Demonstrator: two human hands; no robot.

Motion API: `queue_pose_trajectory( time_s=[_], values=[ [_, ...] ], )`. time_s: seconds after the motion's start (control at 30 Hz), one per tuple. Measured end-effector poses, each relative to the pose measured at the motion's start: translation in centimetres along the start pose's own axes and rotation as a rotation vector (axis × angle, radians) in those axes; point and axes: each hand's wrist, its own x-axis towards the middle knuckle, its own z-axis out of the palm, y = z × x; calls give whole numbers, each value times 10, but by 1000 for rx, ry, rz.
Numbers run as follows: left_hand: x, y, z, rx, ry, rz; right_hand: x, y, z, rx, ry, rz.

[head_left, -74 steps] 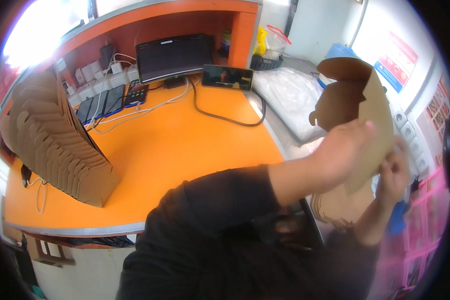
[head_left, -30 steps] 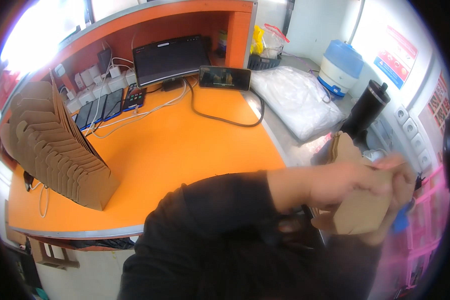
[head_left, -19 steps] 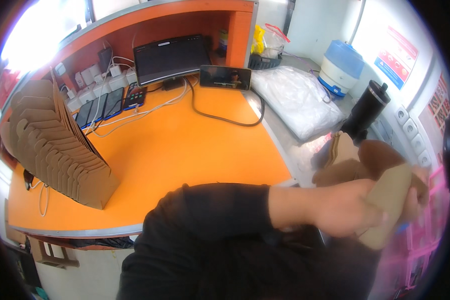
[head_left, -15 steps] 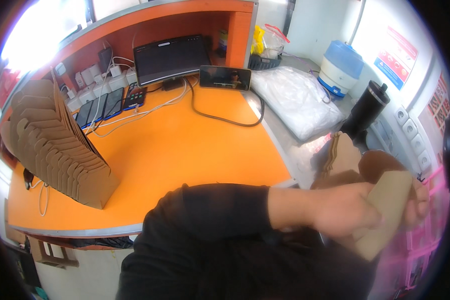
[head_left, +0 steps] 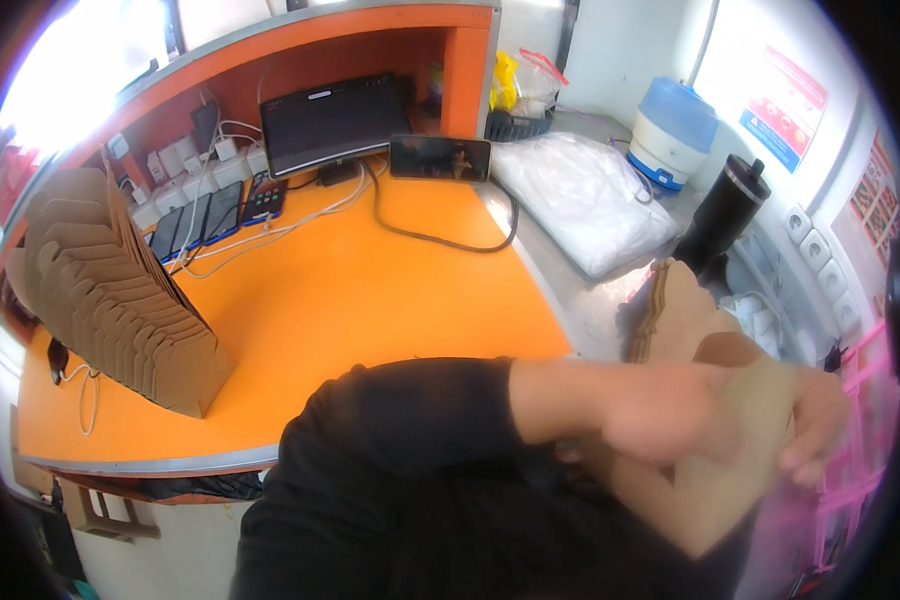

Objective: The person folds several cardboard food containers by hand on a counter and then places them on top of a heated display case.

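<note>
Left hand: the left hand (head_left: 670,410) lies across the front of the brown cardboard piece (head_left: 740,440), fingers curled onto it; it is motion-blurred, so the exact finger placement cannot be made out.
Right hand: the right hand (head_left: 818,425) holds the far edge of the same piece, fingertips wrapped over its rim. Both hands are closed on the cardboard.
Work piece: a flat-cut carton blank, partly folded, held in the air at the person's right, off the table and just in front of a pink wire rack (head_left: 850,480).
Adjacent stock: more brown cardboard (head_left: 675,310) stands upright just behind the held piece, beside a black tumbler (head_left: 722,213).
Finished or waiting stock: a long row of cardboard pieces (head_left: 110,290) stands on the orange table (head_left: 370,300), well apart from the hands.
Other items: monitor (head_left: 335,120), phone (head_left: 440,157), cables, a clear plastic bag (head_left: 585,195), a blue-and-white appliance (head_left: 670,130).
Step in hand (judgement): folding the blank into shape.
Method advice: keep both thumbs along the crease line, fold against the score rather than across it, and support the panel from behind so it does not buckle.
Risk: a hurried fold may tear a tab; the nearby rack and upright cardboard leave little swing room.
</note>
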Motion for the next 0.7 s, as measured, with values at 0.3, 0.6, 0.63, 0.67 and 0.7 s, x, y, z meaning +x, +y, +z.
queue_pose_trajectory(
  time_s=[0.3,0.6,0.63,0.67,0.7],
  values=[
    [-28,25,24,375,275,-493,11,28,25,385,241,157],
    [-36,62,66,993,430,-570,47,29,55,374,358,853],
    [-38,70,75,1193,519,-620,48,25,54,301,341,787],
    [-53,76,85,1275,668,-554,57,39,54,279,265,688],
    [-68,81,94,1357,812,-482,59,60,51,0,170,583]
  ],
)
